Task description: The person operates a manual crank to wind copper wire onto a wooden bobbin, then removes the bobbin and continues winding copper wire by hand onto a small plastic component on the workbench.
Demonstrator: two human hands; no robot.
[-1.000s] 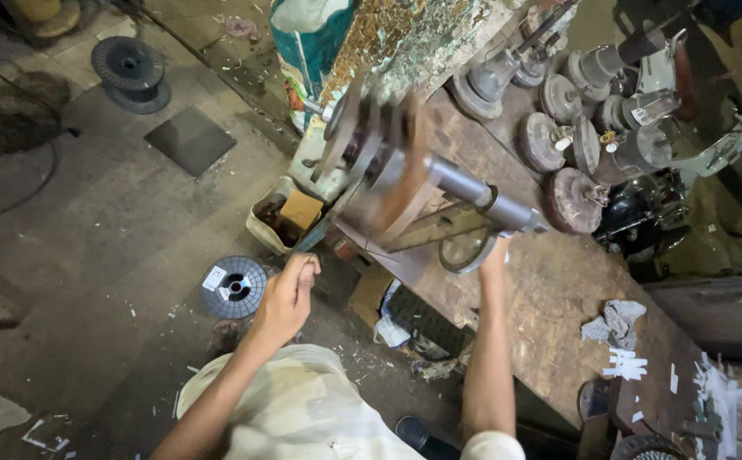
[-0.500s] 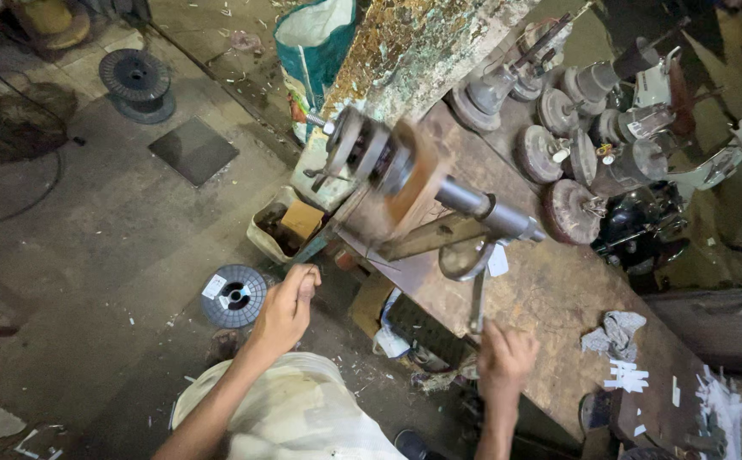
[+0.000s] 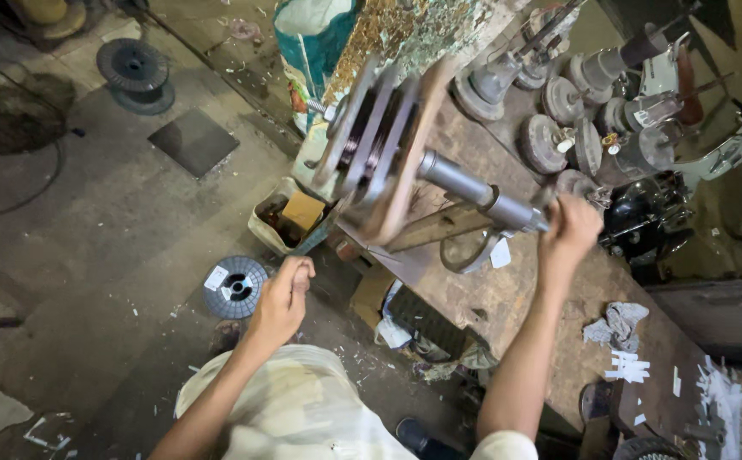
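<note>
Two hands are seen at a coil winder (image 3: 388,149) mounted on the edge of the worktop (image 3: 507,298). The right hand (image 3: 568,228) is closed on the crank at the near end of the shaft (image 3: 473,192), fingers clamped round it. The left hand (image 3: 281,298) is held out over the floor, lower than the former and well apart from it, its fingers pinched together; whether a wire is gripped between them cannot be told, since none shows.

Some dark winding is already visible between the wooden cheeks of the former, up and to the left of the right hand's fingers, so the winding is judged to be under way; the slots are not seen to be full, and how much is left cannot be read from this view.

Just to the left of the left hand's fingers a grey wire spool (image 3: 234,286) is laid flat on the floor. Beyond it a small tray (image 3: 290,223) with a cardboard piece is stood against the worktop's foot. To the right of the right hand's fingers a row of disc-shaped motor parts (image 3: 558,140) is lined up, with a black machine (image 3: 643,230) close by. Rags and white paper scraps (image 3: 622,336) are scattered below the right forearm. Nothing is seen blocking the crank's sweep, though the parts row lies near it.
</note>
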